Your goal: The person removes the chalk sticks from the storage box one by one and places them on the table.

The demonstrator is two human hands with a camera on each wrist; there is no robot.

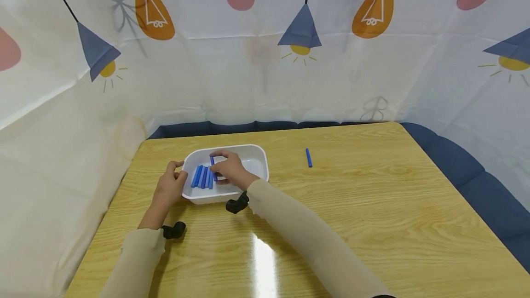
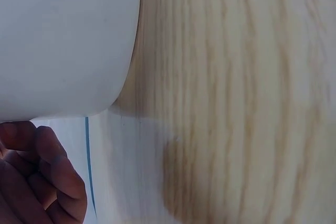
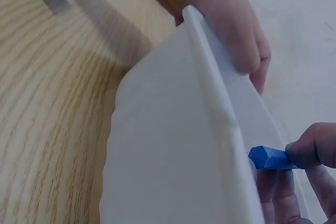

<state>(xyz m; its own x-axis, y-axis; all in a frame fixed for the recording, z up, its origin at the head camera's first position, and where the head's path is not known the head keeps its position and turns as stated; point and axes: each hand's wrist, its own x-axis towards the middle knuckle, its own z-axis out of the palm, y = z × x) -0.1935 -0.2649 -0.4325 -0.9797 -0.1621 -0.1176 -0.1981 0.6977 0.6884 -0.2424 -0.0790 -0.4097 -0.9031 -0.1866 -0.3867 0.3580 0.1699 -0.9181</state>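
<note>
A white plastic tray sits toward the back left of the table. Inside its left half lies a row of several blue sticks, side by side. My right hand reaches over the tray and pinches one blue stick between thumb and fingers, at the right end of that row. The stick's end looks faceted in the right wrist view. At the tray's left edge, my left hand holds the rim with bent fingers. Its fingers show beside the tray wall in the left wrist view.
One more blue stick lies alone on the wooden table, right of the tray. Behind the table hangs a white curtain with printed lamps and bulbs. Dark blue padding runs along the right edge.
</note>
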